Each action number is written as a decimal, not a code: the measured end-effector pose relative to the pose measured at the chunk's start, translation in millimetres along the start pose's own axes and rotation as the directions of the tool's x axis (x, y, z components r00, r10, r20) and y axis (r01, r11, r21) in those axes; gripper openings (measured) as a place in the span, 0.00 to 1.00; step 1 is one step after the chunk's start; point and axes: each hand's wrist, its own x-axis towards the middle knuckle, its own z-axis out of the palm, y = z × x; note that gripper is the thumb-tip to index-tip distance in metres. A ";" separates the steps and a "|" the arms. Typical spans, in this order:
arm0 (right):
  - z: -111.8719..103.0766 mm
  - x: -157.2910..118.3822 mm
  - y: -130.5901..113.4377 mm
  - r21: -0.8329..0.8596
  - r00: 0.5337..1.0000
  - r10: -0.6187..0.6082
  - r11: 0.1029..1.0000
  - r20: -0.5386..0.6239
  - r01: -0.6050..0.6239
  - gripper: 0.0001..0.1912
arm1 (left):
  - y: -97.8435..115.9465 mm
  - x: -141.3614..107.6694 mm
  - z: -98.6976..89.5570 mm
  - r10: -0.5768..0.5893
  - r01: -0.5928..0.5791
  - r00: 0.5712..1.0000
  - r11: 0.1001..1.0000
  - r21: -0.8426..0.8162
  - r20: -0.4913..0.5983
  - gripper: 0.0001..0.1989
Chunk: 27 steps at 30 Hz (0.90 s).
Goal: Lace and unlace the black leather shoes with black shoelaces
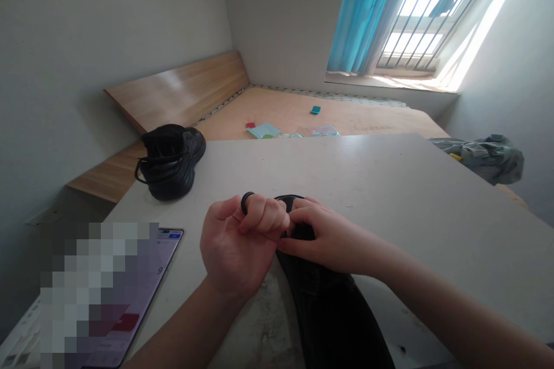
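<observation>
A black shoe lies in front of me with its far end pointing away, partly covered by both hands. My left hand is turned palm up beside it, fingers curled closed, a black ring on one finger. Whatever those fingers hold is hidden. My right hand reaches over the shoe, thumb and fingers gripping its upper near the far end and touching my left fingertips. A second black shoe, with a loop of lace hanging out, stands at the far left of the white table.
A phone or tablet, partly blurred out, lies at the near left, with a white keyboard-like edge beside it. Beyond the table is a wooden bed board with small packets. Grey-green cloth sits at right.
</observation>
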 end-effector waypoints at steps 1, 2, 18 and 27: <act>0.8 0.0 -0.2 0.001 1.000 0.001 1.000 -0.013 -0.001 0.10 | 0.2 2.1 -1.8 0.008 -0.008 1.000 0.997 0.071 -0.005 0.23; 1.5 -0.3 -0.2 0.000 1.000 0.002 1.000 -0.023 -0.002 0.10 | 0.6 4.2 -3.7 0.020 -0.017 1.000 0.983 0.182 -0.017 0.22; 6.9 -1.8 4.3 0.009 0.996 -0.032 0.999 -0.079 0.033 0.06 | 34.8 3.3 -18.9 -0.304 -0.027 0.951 -0.286 0.958 -0.064 0.17; -2.0 -5.8 13.2 0.131 0.994 -0.099 0.986 -0.045 0.104 0.11 | 43.9 2.3 -23.1 -0.407 0.032 0.909 -0.156 0.987 -0.094 0.13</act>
